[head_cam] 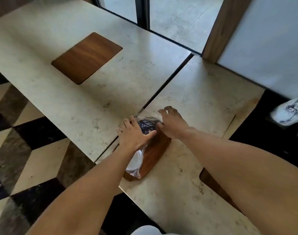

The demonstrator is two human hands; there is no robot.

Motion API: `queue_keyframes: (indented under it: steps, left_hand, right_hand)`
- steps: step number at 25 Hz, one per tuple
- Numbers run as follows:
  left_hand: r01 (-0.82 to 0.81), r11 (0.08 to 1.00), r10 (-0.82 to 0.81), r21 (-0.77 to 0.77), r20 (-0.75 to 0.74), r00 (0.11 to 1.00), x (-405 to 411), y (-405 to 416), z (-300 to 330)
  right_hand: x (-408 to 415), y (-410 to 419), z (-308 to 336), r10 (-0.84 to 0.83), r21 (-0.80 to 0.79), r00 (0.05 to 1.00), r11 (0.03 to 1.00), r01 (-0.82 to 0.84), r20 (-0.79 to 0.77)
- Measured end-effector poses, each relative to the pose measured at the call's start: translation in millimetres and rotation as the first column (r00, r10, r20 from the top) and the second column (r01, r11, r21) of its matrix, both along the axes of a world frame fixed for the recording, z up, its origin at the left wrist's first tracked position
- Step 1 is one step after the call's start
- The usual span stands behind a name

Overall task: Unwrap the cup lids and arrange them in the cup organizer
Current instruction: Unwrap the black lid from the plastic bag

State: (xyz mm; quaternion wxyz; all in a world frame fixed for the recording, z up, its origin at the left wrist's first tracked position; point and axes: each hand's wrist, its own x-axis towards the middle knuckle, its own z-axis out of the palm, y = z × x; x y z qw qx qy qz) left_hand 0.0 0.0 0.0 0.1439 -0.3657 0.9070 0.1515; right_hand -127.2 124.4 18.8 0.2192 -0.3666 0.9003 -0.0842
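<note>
My left hand [133, 133] lies flat on the wrapped lids [145, 126], fingers straight, pointing toward 1 o'clock. My right hand [172, 123], at 3 o'clock of them, pinches the wrap [145, 115]. Lids lie on a wood inlay [155, 153] of the table [187, 167].

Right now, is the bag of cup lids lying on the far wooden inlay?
No, the wrapped lids lie under both hands on the near wooden inlay, while the far wooden inlay has nothing on it.
</note>
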Motion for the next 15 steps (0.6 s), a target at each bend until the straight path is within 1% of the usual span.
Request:
queue_keyframes:
  steps: [1,2,5,8,15]
  left_hand:
    - [-0.028,1.0,0.028,0.006,0.018,0.999,-3,1,-3]
    - [-0.057,0.998,0.057,-0.008,0.004,0.998,-6,2,-8]
    - [-0.085,0.996,0.085,-0.008,0.004,0.996,-13,6,-23]
    - [-0.021,0.999,0.021,-0.024,0.002,1.0,-20,6,-28]
    - [0.123,0.992,-0.127,-0.038,-0.107,0.986,-24,3,-32]
  right_hand:
    - [-3,-4,-5,-0.003,-0.027,1.0,1.0,0.004,0.029]
    - [-7,-7,-8,-0.014,-0.061,0.998,0.998,0.017,0.065]
    - [-15,-14,-22,-0.013,-0.089,0.991,0.996,0.024,0.132]
    - [-18,-17,-28,-0.014,-0.08,0.983,0.996,0.029,0.186]
    - [-19,-7,-36,-0.084,-0.082,0.973,0.991,0.104,0.215]
